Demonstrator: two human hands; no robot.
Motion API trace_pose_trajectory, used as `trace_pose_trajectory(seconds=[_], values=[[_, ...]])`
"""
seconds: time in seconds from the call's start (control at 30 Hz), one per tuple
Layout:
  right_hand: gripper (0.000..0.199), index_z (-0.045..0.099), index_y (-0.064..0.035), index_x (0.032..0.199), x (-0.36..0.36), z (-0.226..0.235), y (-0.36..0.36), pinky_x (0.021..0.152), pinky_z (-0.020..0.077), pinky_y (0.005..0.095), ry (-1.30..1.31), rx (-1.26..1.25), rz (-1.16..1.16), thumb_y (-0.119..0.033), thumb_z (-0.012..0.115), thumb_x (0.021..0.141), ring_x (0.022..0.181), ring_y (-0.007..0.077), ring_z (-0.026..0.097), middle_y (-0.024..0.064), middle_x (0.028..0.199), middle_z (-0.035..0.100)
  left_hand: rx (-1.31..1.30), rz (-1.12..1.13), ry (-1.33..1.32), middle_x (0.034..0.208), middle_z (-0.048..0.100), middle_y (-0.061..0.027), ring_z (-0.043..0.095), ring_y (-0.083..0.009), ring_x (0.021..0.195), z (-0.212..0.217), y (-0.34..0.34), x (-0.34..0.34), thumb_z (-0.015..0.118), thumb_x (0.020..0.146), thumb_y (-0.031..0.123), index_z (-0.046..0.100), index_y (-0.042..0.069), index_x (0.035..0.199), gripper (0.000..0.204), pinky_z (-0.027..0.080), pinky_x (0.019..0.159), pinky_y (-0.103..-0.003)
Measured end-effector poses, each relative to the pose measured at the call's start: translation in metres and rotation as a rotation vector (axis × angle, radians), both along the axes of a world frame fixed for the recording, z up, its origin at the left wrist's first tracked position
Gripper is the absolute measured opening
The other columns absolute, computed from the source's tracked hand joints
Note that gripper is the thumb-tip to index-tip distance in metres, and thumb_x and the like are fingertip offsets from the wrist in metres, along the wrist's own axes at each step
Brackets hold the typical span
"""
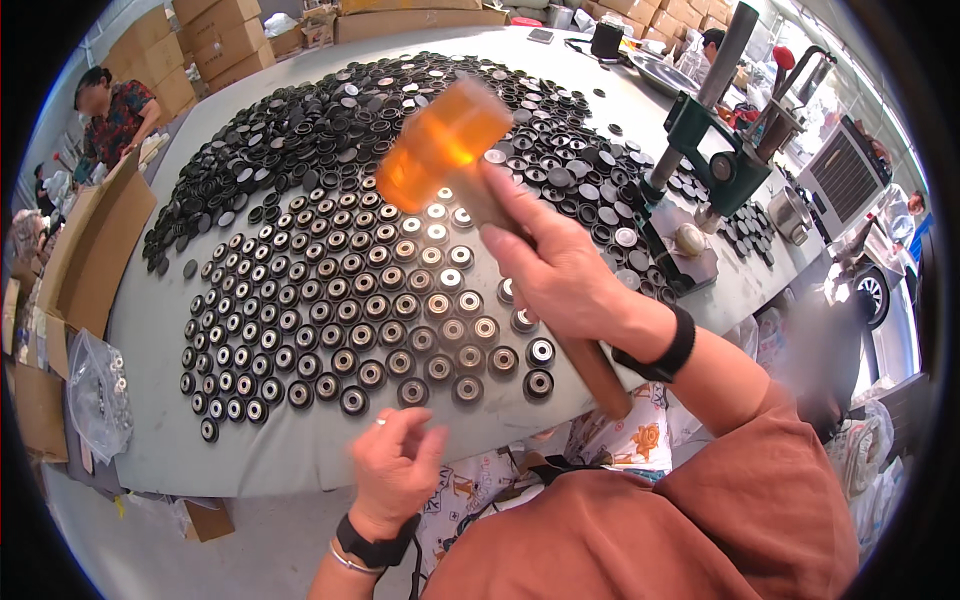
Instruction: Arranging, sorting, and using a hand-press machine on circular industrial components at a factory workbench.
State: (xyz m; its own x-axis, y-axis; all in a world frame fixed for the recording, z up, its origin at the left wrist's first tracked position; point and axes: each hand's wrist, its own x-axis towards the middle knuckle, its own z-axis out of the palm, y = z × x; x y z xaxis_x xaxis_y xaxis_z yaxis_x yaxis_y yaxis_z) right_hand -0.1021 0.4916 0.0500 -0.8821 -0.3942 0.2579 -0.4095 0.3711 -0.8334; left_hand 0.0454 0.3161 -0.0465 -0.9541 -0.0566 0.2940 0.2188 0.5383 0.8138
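Observation:
My right hand (560, 265) is wrapped round the wooden handle of a mallet (445, 142). Its translucent amber head is raised over the table, and the handle end slants down past my wrist. Below it, many round black parts with silver bearings (376, 307) in their centres stand in loose rows on the grey-covered table (290, 455). My left hand (398, 470) hovers at the near table edge, slightly blurred. Its fingers are half curled and apart, with nothing visible in them, close to the nearest row of bearing parts.
Behind the rows spreads a large heap of black round caps (300, 120). A green hand press (715, 165) stands at the right. Cardboard boxes (95, 240) and a clear plastic bag (97, 395) flank the left edge. Another person (118, 115) is at the far left.

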Motion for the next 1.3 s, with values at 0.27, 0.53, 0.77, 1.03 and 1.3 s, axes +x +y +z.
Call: trace_pose_trajectory(seconds=[0.27,0.53,0.77,1.03,1.3], values=[[0.057,0.023,-0.0117,0.142,0.029,-0.001,0.013,0.050,0.0438,0.0228,0.066,-0.300,0.008,-0.004,0.046,0.090,0.055,0.0081,0.050,0.0066,0.077,0.057,0.421,-0.407,-0.308,0.097,0.062,-0.0149,0.062,-0.0188,0.087,0.047,0.067,0.000,0.063,0.081,0.013,0.052,-0.003,0.115,0.039,0.051,0.076,-0.030],[0.058,0.027,-0.0198,0.139,0.025,-0.006,0.020,0.063,0.0470,0.0427,0.220,0.587,0.124,-0.012,0.050,0.087,0.068,0.0373,0.057,0.0231,0.080,0.053,0.167,-0.490,-0.510,0.088,0.065,-0.0150,0.065,-0.0195,0.077,0.016,0.064,0.001,0.063,0.082,0.015,0.053,-0.005,0.110,0.036,0.052,0.070,-0.030],[0.059,0.022,-0.0200,0.138,0.014,-0.010,0.017,0.060,0.0468,0.0429,0.088,0.810,0.124,-0.012,0.049,0.086,0.065,0.0378,0.057,0.0244,0.079,0.052,0.212,-0.504,-0.501,0.090,0.066,-0.0146,0.065,-0.0187,0.078,0.014,0.061,0.000,0.062,0.082,0.016,0.055,-0.005,0.108,0.033,0.052,0.071,-0.029],[0.052,0.031,-0.0055,0.129,0.004,-0.022,0.017,0.056,0.0453,0.0483,0.140,0.735,0.136,-0.005,0.049,0.080,0.066,0.0382,0.060,0.0256,0.077,0.059,0.294,-0.487,-0.547,0.087,0.065,-0.0105,0.062,-0.0141,0.077,0.014,0.060,0.000,0.061,0.084,0.016,0.056,-0.004,0.107,0.031,0.051,0.070,-0.028],[0.055,0.019,-0.0138,0.143,0.034,-0.003,0.019,0.041,0.0438,0.0228,-0.274,-0.369,-0.009,-0.015,0.044,0.093,0.050,0.0098,0.051,0.0045,0.072,0.052,0.583,-0.480,-0.589,0.112,0.055,-0.0113,0.055,-0.0152,0.099,0.024,0.071,-0.003,0.058,0.087,0.010,0.041,-0.002,0.124,0.042,0.046,0.085,-0.029]])
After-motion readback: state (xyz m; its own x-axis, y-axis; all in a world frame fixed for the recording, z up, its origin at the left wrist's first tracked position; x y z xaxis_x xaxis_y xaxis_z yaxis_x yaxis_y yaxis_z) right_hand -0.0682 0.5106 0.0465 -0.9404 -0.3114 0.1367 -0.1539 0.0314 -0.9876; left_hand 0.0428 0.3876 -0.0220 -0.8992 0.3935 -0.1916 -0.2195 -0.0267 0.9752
